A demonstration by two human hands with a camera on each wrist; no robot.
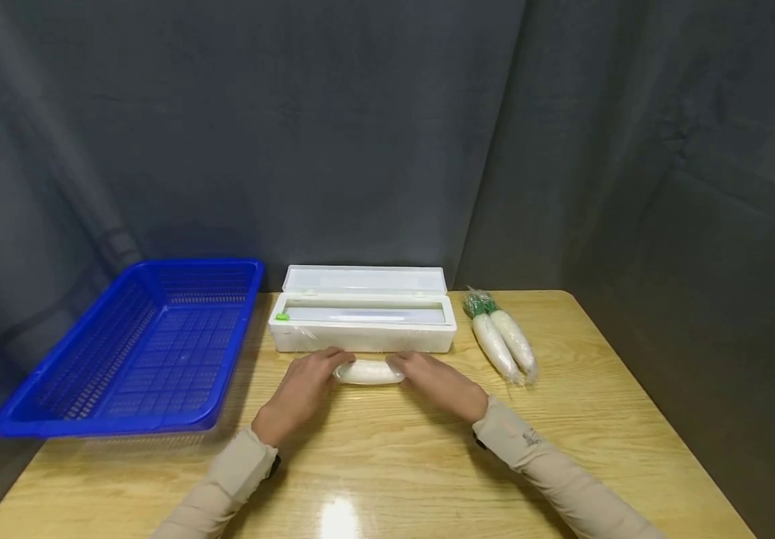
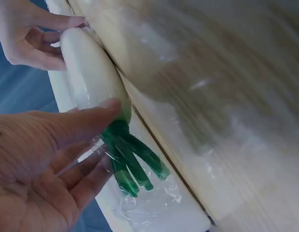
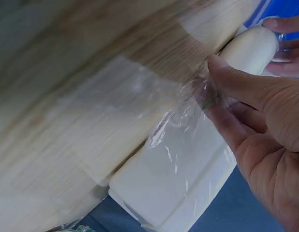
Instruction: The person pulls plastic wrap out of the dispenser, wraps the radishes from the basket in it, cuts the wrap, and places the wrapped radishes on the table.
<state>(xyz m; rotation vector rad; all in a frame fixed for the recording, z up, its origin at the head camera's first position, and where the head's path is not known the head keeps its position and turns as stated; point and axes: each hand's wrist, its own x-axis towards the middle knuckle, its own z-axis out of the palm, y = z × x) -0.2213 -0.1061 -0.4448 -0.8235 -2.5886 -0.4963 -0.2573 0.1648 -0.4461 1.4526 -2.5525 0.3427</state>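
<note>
A white radish [image 1: 368, 372] with green stalks [image 2: 135, 159] lies sideways in front of the white cling film box [image 1: 363, 337], with clear cling film [image 3: 176, 140] around it. My left hand [image 1: 301, 391] grips the radish at its stalk end, thumb on top and fingers curled beneath. At the opposite, rounded end, my right hand [image 1: 442, 383] pinches gathered film between thumb and fingers. Loose film spreads past both ends in the wrist views. The stalks are hidden behind my left hand in the head view.
The box's lid [image 1: 365, 278] stands raised, and a green slider [image 1: 282, 317] sits at its left. Two film-wrapped radishes [image 1: 493, 348] lie side by side to the right. A blue plastic basket [image 1: 225, 359] stands on the left. Dark curtains [image 1: 360, 135] hang behind the wooden table [image 1: 387, 464].
</note>
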